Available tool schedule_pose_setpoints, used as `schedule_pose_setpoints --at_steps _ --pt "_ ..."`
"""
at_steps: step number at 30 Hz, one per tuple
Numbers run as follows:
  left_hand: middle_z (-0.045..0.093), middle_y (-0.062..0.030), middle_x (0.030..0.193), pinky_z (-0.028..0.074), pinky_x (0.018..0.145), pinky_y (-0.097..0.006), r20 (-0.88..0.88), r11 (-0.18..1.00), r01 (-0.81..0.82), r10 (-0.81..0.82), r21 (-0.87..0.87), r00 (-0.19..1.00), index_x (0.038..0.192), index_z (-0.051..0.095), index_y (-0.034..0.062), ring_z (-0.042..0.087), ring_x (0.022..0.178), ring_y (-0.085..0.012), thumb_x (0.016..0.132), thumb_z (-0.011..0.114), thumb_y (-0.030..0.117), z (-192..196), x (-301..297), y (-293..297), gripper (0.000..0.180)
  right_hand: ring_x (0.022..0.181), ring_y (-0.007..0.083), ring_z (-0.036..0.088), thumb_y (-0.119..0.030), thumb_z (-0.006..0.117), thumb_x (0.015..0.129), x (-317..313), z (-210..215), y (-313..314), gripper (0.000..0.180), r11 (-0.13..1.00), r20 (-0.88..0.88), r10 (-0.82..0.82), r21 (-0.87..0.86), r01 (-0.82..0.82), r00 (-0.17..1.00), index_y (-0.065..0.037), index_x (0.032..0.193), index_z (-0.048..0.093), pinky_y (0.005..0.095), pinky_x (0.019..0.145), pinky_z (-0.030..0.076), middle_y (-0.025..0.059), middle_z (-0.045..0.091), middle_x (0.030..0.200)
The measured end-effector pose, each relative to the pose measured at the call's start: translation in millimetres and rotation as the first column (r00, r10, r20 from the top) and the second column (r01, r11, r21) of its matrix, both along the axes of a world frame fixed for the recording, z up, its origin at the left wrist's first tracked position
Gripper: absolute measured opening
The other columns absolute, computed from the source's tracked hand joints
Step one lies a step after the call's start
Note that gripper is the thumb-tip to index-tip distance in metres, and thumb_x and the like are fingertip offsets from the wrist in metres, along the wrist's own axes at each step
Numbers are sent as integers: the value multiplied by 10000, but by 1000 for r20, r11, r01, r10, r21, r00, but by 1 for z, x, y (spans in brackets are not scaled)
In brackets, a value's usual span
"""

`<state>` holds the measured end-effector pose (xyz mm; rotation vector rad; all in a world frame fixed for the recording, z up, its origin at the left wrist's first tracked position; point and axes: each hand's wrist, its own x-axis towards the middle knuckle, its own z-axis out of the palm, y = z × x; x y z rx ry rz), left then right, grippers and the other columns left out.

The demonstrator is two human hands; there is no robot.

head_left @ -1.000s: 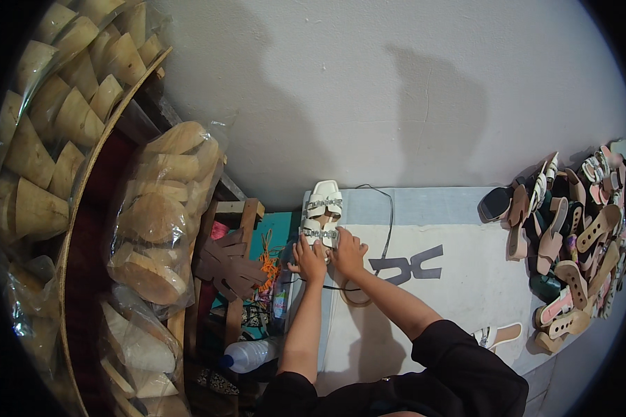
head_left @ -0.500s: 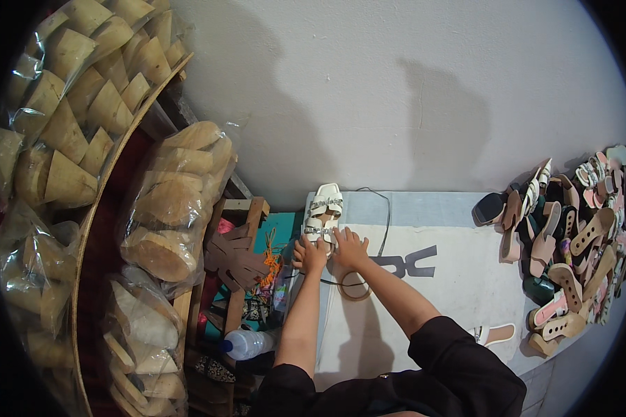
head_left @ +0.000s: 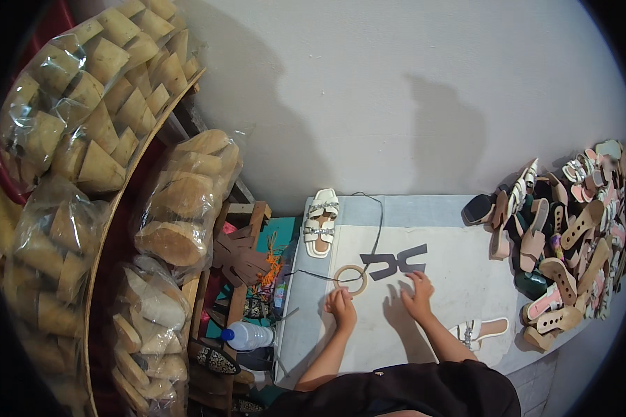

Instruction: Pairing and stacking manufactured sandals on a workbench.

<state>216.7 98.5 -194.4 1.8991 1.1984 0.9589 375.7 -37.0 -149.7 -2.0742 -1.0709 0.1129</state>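
My left hand (head_left: 341, 309) is closed, fingers curled together at the near edge of a tan ring like a tape roll (head_left: 362, 283); whatever is between the fingertips is hidden. My right hand (head_left: 417, 297) hovers with fingers apart just nearer than two dark grey U-shaped cut pieces (head_left: 379, 267), and holds nothing. A white slide sandal with chain-trimmed straps (head_left: 319, 232) rests at the table's far left corner, apart from both hands. Another white sandal (head_left: 494, 328) lies on its side by my right forearm. A thin black cord (head_left: 380, 222) loops across the table.
Many sandals and wooden soles (head_left: 554, 270) are heaped along the table's right side. Left of the table (head_left: 295, 340) stand a water bottle (head_left: 250, 336), brown cut pieces (head_left: 240, 256) and a wooden frame. Bagged wooden heels (head_left: 174, 215) fill the shelves beyond. A wall rises behind.
Both hands have let go of the white sandal at the far left and drawn back toward me. The left is now beside the ring, the right near the dark pieces.
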Motion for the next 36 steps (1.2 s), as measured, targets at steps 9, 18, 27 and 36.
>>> schedule_pose_setpoints --at_steps 9,18,27,36 --pt "441 -117 1209 225 938 -445 24 947 302 -307 112 951 1184 414 68 370 1168 -273 746 596 128 35 25 -109 478 1086 253 433 -186 624 688 30 37 -113 425 966 39 -257 -19 258 966 -153 1104 538 469 920 238 87 497 1100" --pt "402 -123 1243 268 956 -456 -88 795 604 -598 62 797 1239 392 94 368 1172 -296 706 646 148 58 75 -210 593 1061 216 483 -186 624 677 82 70 -256 424 897 82 -403 -161 411 912 -170 1091 534 533 935 197 42 539 1058" --pt "335 -181 1327 197 972 -585 -487 469 883 -769 12 415 1322 348 149 235 1276 -343 677 679 443 38 139 -313 782 1059 223 481 -218 619 704 95 82 -359 384 870 48 -463 -166 464 885 -161 1077 546 574 954 163 45 534 1062" --pt "330 -177 1311 180 959 -568 -581 652 758 -622 -13 525 1277 414 120 275 1244 -325 633 696 380 41 156 -326 749 1018 208 503 -237 601 734 130 98 -432 356 871 6 -477 -129 473 879 -147 1076 563 557 951 155 40 555 1020"
